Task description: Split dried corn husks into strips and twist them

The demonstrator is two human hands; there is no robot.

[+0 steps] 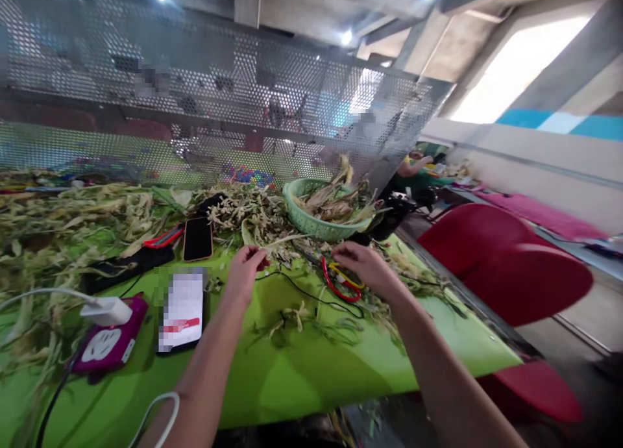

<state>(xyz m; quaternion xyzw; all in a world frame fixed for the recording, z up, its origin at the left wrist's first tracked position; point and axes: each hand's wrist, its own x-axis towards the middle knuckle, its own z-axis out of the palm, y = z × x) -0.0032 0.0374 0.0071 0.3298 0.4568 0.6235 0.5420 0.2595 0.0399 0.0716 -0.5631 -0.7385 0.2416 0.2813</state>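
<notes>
My left hand [248,266] is closed in a pinch on a pale strip of dried corn husk [285,241], whose free end points right toward the basket. To the right, my right hand [363,266] hovers over scissors [343,286] with red and yellow handles. Its fingertips are drawn together; whether anything thin lies between them is too small to make out. The scissors lie on the green tabletop, blades pointing away among husk scraps. Small shreds of husk [296,315] and a black cord [311,291] lie between my forearms.
A green plastic basket [316,226] of husks stands behind my hands. Husk piles [97,214] cover the left side. Near them are a lit phone [182,311], a dark phone [198,239], a red cutter [164,238] and a purple power strip [114,344]. Red chairs [501,253] stand right.
</notes>
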